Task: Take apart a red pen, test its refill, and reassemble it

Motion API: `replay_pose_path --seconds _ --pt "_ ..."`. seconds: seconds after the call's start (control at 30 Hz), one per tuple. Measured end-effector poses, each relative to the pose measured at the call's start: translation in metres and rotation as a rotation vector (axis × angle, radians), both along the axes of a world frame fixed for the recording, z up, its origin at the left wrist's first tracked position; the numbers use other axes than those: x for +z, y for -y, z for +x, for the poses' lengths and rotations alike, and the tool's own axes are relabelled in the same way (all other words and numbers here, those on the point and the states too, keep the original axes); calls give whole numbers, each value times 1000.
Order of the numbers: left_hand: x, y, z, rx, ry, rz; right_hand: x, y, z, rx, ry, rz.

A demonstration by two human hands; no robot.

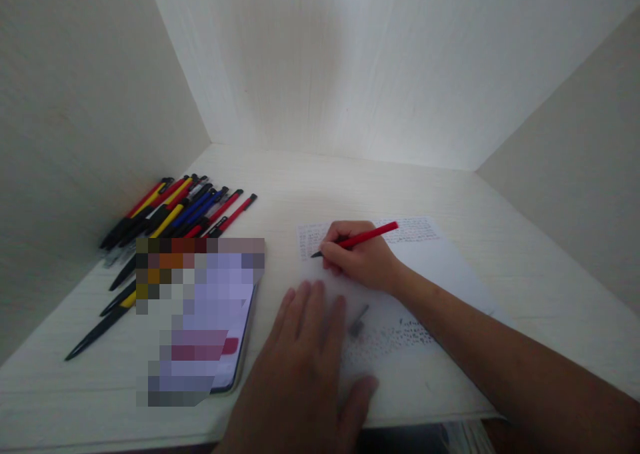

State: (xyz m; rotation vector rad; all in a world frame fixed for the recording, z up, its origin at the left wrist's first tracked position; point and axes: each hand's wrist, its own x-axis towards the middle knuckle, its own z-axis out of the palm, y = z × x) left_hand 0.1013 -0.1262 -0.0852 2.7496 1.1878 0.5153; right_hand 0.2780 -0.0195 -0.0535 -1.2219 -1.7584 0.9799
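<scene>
My right hand (361, 258) is closed round a red pen (367, 237), whose black tip touches the upper left part of a white sheet of paper (440, 274). The sheet carries rows of small marks along its top edge and lower down. My left hand (305, 361) lies flat with its fingers stretched out on the sheet's near left corner. A small grey piece (359, 321), perhaps a pen cap, lies on the paper between my hands.
A heap of several pens (173, 217) in red, yellow, blue and black lies at the left by the side wall. A phone (210, 321), its screen blurred, lies next to my left hand. White walls enclose the white desk (545, 267) on three sides.
</scene>
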Motion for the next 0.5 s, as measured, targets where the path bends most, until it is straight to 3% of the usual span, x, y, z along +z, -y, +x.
replay_pose_path --seconds 0.13,0.2,0.27,0.37,0.5 --pt "0 0 0 14 17 53 29 0 18 -190 -233 84" --pt "1 1 -1 2 10 56 48 11 36 -198 -195 110" --pt "4 1 -1 -1 13 61 58 33 57 -158 -96 -7" --pt "7 -1 0 14 23 52 50 80 91 -185 -16 -211" --pt "6 -3 1 14 14 58 19 137 128 -312 -55 -165"
